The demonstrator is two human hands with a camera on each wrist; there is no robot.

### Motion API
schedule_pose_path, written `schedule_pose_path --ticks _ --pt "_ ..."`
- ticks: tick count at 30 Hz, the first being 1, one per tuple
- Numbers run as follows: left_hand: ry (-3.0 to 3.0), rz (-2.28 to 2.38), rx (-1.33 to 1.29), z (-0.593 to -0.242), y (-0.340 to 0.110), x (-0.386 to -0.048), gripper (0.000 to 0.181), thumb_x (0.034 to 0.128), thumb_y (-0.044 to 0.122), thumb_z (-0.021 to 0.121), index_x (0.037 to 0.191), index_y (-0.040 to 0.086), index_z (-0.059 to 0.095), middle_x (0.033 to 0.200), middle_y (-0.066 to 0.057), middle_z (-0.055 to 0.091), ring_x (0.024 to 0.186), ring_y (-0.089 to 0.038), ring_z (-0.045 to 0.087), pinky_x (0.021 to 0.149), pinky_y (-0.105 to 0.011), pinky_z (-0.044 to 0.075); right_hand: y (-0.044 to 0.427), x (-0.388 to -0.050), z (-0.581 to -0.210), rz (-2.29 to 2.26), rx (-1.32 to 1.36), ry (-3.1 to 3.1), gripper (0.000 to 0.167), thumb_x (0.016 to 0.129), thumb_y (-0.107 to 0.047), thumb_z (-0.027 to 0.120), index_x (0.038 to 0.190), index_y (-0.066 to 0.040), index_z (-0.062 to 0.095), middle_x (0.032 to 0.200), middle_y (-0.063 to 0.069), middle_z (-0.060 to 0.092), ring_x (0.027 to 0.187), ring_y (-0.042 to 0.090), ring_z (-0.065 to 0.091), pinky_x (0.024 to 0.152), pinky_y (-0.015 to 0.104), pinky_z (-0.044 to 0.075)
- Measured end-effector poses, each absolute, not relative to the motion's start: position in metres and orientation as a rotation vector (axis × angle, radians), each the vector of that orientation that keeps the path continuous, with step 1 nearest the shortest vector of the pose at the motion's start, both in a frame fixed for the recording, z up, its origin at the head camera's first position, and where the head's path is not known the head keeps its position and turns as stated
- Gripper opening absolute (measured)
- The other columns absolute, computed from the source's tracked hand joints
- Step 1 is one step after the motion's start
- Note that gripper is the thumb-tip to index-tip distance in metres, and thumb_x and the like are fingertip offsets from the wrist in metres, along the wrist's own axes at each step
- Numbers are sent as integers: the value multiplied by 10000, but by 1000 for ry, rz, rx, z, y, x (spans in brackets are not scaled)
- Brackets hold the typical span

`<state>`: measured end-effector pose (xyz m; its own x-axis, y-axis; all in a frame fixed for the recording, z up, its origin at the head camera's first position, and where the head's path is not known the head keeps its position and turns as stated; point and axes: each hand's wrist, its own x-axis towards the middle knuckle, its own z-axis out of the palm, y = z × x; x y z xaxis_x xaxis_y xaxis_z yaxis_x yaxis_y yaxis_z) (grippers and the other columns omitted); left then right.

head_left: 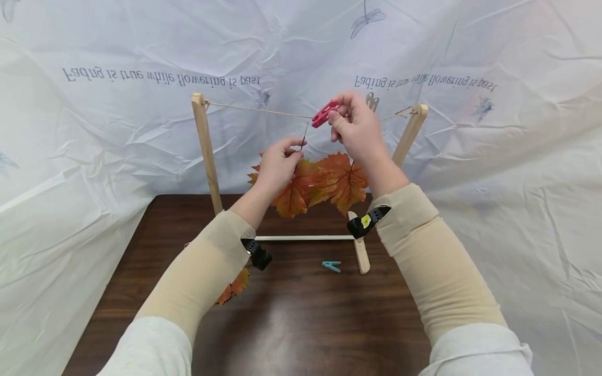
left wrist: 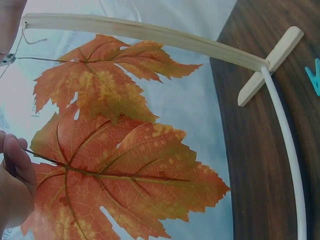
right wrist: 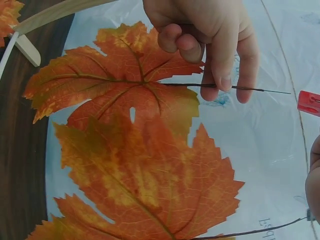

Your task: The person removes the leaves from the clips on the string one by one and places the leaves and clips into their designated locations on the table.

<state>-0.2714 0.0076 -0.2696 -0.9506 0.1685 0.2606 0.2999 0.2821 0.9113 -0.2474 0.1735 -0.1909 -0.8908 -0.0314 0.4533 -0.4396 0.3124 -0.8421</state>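
Observation:
My left hand [head_left: 278, 166] pinches the thin dark stem [right wrist: 240, 88] of an orange-green leaf [head_left: 292, 196], the stem tip pointing up near the string [head_left: 258, 109]. Higher and to the right, my right hand [head_left: 355, 125] pinches a red clothespin [head_left: 323, 114] beside the string. In the right wrist view the stem tip stands just short of the red clothespin [right wrist: 309, 103], apart from it. A second orange leaf [head_left: 349, 183] hangs to the right by its stem, from a grey clip partly hidden behind my right hand.
Two wooden posts [head_left: 207, 151] [head_left: 411, 134] hold the string, joined low down by a white rod [head_left: 305, 238]. On the brown table [head_left: 291, 324] lie a blue clothespin [head_left: 331, 266] and, by my left sleeve, another leaf [head_left: 233, 288]. White printed cloth [head_left: 141, 130] stands behind.

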Motion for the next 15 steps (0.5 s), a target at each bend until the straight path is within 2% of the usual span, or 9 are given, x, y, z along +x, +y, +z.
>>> schedule_pose_path --ticks 8,15 --pt "-2424 -1791 -422 -281 1 -272 246 955 238 560 1190 257 631 1023 -32 627 518 -215 501 492 -299 447 173 -249 -209 1644 416 -2219 232 939 -156 550 1148 -77 488 848 73 504 584 185 513 512 256 399" --pt "-2486 -1676 -444 -293 -4 -271 275 966 265 538 1232 279 608 1054 7 630 560 -226 549 532 -317 471 172 -249 -227 1720 407 -2250 299 951 -133 520 1232 -49 466 879 75 509 616 163 525 599 273 457"
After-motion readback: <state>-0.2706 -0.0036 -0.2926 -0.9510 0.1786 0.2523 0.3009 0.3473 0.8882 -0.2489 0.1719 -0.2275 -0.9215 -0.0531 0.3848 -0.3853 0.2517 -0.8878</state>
